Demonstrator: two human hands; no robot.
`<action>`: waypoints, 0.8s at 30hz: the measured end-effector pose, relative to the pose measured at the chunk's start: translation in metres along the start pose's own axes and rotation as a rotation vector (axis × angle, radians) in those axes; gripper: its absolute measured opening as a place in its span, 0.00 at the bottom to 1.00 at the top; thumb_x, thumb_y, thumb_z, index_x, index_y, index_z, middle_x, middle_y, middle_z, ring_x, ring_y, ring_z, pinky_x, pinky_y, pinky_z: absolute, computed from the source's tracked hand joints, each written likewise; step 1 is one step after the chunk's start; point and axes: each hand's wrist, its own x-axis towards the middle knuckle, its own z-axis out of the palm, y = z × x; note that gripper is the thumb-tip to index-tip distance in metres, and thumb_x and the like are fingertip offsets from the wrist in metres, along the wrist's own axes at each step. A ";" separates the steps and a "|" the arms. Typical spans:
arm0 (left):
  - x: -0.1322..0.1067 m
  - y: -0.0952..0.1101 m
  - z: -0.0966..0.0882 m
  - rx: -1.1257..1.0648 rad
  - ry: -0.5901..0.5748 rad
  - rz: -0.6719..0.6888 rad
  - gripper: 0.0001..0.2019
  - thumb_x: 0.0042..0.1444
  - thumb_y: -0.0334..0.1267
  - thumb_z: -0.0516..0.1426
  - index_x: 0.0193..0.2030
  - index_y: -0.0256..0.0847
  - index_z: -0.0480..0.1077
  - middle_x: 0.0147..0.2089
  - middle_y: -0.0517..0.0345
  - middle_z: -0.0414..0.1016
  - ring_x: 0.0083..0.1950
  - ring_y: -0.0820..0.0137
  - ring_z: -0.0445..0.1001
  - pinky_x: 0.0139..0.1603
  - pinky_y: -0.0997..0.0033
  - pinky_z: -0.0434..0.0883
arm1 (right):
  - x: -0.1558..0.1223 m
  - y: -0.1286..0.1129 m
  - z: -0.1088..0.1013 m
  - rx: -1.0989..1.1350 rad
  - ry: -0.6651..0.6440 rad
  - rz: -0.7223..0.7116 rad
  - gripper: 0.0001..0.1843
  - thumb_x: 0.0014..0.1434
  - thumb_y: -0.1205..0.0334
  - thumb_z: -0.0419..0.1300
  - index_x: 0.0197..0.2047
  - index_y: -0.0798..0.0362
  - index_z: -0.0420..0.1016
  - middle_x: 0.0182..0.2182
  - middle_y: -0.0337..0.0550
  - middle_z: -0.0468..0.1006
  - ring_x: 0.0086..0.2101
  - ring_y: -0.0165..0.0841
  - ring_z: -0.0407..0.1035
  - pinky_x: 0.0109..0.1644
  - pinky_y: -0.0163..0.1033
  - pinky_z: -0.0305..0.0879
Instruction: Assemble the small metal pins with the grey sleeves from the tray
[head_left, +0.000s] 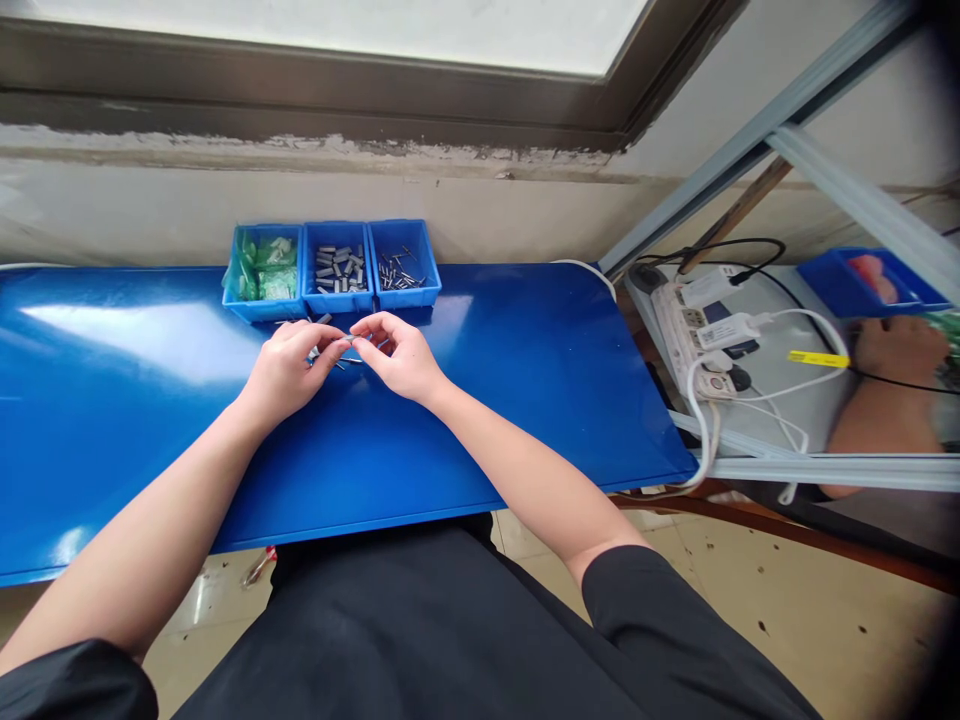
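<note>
A blue workbench top (112, 450) is stretching across the view, with a white power strip (694, 330) lying on a shelf off to its right. Three blue plastic bins (337, 303) are standing in a row along the bench's far edge, holding green packets (264, 268) on the left, grey metal blocks (337, 268) in the middle and thin metal pins (397, 272) on the right. Just near them, the left hand (289, 372) and right hand (397, 355) are meeting, their fingertips (361, 335) closing from both sides on a tiny metal piece (349, 340). A few loose pins (337, 362) are lying on the bench beneath them.
</note>
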 end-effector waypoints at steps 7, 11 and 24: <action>0.000 0.001 -0.002 -0.029 -0.008 -0.038 0.20 0.68 0.53 0.53 0.42 0.42 0.80 0.35 0.55 0.81 0.38 0.67 0.77 0.48 0.66 0.72 | -0.003 0.000 0.002 -0.027 -0.017 -0.016 0.18 0.63 0.49 0.63 0.48 0.54 0.78 0.40 0.41 0.81 0.35 0.27 0.72 0.44 0.36 0.71; -0.001 0.005 -0.002 -0.074 0.026 -0.054 0.17 0.65 0.52 0.58 0.51 0.43 0.79 0.34 0.58 0.81 0.36 0.70 0.76 0.46 0.69 0.72 | -0.002 0.002 0.003 0.011 0.016 0.000 0.18 0.63 0.49 0.63 0.47 0.55 0.78 0.39 0.41 0.82 0.35 0.27 0.72 0.43 0.36 0.71; 0.000 0.003 -0.004 -0.034 -0.055 -0.052 0.18 0.69 0.51 0.53 0.43 0.42 0.77 0.33 0.55 0.80 0.37 0.67 0.76 0.47 0.67 0.73 | -0.003 -0.001 0.002 -0.018 0.010 -0.010 0.20 0.63 0.47 0.63 0.48 0.55 0.77 0.38 0.40 0.81 0.35 0.26 0.72 0.44 0.35 0.70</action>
